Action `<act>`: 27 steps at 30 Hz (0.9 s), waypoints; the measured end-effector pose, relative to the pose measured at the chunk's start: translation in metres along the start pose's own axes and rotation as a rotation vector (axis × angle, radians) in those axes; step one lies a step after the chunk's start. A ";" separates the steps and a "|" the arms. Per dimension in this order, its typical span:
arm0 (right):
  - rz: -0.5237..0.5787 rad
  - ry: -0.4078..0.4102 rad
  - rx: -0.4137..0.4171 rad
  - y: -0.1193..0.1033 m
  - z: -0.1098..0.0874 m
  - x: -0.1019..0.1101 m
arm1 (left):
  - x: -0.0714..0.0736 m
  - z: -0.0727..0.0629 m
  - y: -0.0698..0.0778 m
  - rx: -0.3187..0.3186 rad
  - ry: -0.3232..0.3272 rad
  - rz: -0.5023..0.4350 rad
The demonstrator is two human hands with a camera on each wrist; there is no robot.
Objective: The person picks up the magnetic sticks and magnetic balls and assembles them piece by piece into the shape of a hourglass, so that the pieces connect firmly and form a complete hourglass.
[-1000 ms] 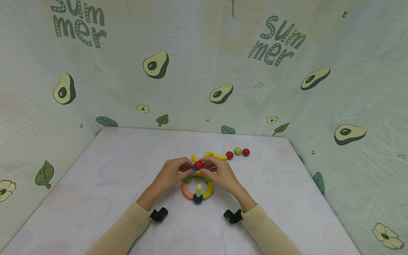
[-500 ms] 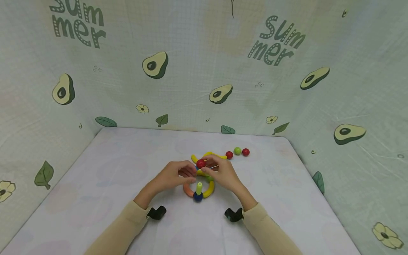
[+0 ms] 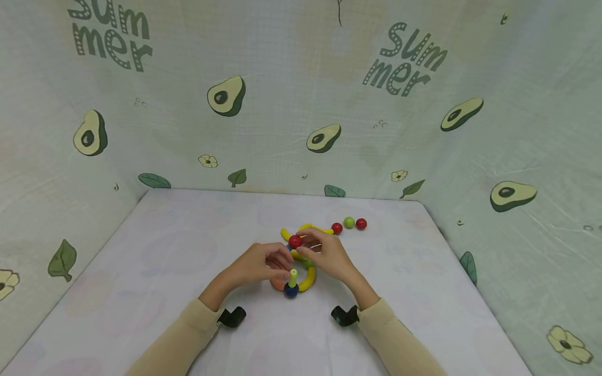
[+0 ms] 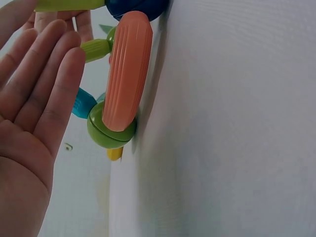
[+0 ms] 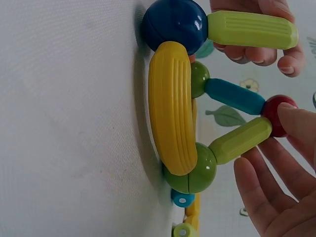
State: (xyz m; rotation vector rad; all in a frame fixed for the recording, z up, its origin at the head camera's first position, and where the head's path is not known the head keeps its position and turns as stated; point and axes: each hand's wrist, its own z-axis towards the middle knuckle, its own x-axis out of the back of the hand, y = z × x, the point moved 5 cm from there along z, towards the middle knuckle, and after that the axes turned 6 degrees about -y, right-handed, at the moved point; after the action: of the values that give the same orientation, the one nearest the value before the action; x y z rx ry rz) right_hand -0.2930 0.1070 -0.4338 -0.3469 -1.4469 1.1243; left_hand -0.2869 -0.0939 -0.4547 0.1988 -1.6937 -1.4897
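Note:
A ring of magnetic building pieces lies on the table, with a dark blue ball (image 3: pixel 291 290), an orange curved stick (image 4: pixel 127 71), a yellow curved stick (image 5: pixel 173 108) and green balls (image 5: pixel 190 168). From the dark blue ball a lime stick (image 5: pixel 252 30) stands up. Above the ring's far side, a blue stick (image 5: pixel 234 96) and another lime stick (image 5: pixel 241 140) meet at a red ball (image 3: pixel 294 241). My right hand (image 3: pixel 325 253) pinches that red ball, its thumb on top in the right wrist view. Fingers extended, my left hand (image 3: pixel 265 265) is beside the upright lime stick, holding nothing.
Beyond the hands lie yellow curved sticks (image 3: pixel 323 230). To their right is a row of loose balls: red (image 3: pixel 336 228), green (image 3: pixel 349 222) and red (image 3: pixel 361 224). A patterned cloth (image 3: pixel 277 162) walls the table's (image 3: pixel 197 230) back and sides.
My left hand has left the red ball and come nearer, down to the upright lime stick. My right hand stays at the red ball, which has shifted slightly right.

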 end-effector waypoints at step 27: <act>-0.025 -0.091 0.046 0.000 0.001 0.005 | 0.000 0.002 -0.003 0.059 0.089 -0.006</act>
State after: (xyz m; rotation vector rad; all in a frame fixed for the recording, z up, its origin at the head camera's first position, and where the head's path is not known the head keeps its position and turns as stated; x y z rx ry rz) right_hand -0.2948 0.1107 -0.4309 -0.2479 -1.4986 1.1636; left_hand -0.2894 -0.0933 -0.4573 0.2978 -1.6680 -1.4160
